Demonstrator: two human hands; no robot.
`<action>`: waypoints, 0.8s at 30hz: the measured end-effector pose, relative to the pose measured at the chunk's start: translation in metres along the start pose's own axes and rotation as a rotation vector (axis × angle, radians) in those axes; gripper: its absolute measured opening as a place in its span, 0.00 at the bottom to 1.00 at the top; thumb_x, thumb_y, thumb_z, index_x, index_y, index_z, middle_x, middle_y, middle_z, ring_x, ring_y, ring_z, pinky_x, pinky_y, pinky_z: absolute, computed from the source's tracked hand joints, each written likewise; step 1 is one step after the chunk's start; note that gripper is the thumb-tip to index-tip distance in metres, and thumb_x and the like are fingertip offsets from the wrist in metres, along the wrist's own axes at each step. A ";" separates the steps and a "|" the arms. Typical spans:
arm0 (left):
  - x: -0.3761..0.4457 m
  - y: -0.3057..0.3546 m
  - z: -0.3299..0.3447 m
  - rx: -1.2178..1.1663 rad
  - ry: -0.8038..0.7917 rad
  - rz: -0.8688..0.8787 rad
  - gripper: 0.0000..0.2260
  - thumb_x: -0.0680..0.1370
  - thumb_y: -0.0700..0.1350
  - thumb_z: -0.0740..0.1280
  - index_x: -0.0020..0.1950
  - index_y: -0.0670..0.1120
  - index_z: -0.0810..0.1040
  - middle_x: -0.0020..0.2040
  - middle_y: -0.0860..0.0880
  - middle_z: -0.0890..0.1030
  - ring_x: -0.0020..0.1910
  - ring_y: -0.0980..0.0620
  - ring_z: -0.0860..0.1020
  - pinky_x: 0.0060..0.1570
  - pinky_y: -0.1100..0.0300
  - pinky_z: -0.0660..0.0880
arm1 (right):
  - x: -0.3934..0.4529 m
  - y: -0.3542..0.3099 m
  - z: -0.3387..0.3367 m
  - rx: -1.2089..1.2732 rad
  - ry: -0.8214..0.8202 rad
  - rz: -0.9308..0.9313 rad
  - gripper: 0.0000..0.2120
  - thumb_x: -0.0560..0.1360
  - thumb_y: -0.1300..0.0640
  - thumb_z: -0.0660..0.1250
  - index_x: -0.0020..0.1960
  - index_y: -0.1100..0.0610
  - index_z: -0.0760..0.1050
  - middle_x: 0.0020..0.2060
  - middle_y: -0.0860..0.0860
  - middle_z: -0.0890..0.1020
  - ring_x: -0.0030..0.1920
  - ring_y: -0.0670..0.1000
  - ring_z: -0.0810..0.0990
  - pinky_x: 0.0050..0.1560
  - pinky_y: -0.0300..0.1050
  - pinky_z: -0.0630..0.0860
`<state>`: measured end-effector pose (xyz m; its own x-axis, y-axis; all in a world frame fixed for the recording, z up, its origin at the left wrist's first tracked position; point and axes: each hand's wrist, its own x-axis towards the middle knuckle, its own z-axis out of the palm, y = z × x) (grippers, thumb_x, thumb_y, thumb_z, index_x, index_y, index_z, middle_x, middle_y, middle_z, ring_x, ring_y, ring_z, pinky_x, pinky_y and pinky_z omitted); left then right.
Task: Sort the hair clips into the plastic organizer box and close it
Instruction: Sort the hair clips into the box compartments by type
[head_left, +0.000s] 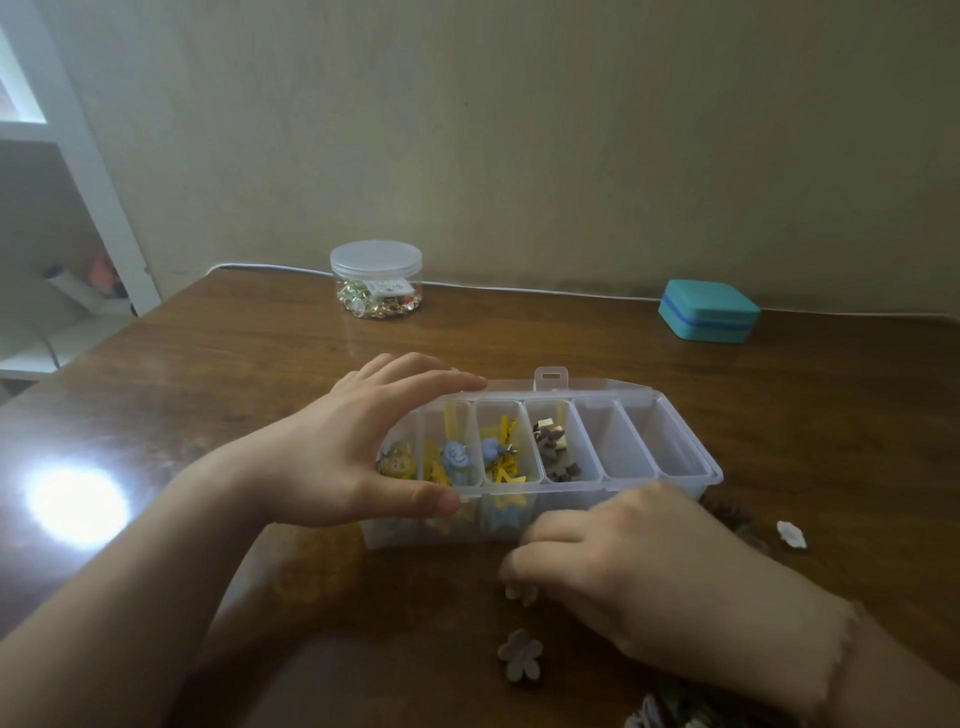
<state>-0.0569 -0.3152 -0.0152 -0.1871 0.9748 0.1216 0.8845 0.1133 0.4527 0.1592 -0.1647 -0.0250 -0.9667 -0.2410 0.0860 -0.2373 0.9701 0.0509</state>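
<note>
**Box steadied, lid open**

My left hand (337, 452) grips the organizer box's (670, 475) left end, thumb front, fingers over back rim. Right hand (613, 561) curls over a pale flower clip (521, 592) at table's near edge; grip unclear. Box mid-table.

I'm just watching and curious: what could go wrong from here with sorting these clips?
The left hand covers the organizer box's left end, so a clip could land in the wrong compartment. The right hand picks at a small clip by the box; it might slip. Flower clips near the table's front could get brushed off.
</note>
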 end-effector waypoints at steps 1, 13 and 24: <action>0.000 0.000 0.000 0.000 -0.002 -0.001 0.40 0.65 0.72 0.65 0.74 0.67 0.58 0.69 0.66 0.63 0.71 0.62 0.60 0.70 0.49 0.65 | -0.001 0.000 -0.003 0.011 -0.008 0.004 0.14 0.74 0.48 0.68 0.58 0.39 0.74 0.46 0.39 0.82 0.34 0.42 0.80 0.27 0.38 0.75; -0.001 0.000 -0.001 -0.002 -0.002 0.015 0.39 0.65 0.72 0.65 0.74 0.67 0.59 0.69 0.67 0.63 0.71 0.63 0.59 0.70 0.51 0.64 | -0.010 0.021 -0.023 0.107 0.444 0.426 0.19 0.73 0.37 0.60 0.60 0.43 0.75 0.49 0.37 0.80 0.38 0.28 0.71 0.33 0.27 0.61; -0.001 -0.001 0.000 -0.002 0.010 0.016 0.39 0.65 0.72 0.66 0.75 0.66 0.59 0.68 0.66 0.64 0.71 0.61 0.61 0.70 0.49 0.65 | -0.009 -0.011 -0.020 0.176 0.025 -0.080 0.13 0.77 0.40 0.64 0.60 0.39 0.75 0.54 0.38 0.78 0.43 0.38 0.80 0.40 0.35 0.76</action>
<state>-0.0576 -0.3162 -0.0162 -0.1771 0.9745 0.1378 0.8864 0.0970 0.4527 0.1728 -0.1738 -0.0061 -0.9418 -0.3163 0.1138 -0.3287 0.9373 -0.1157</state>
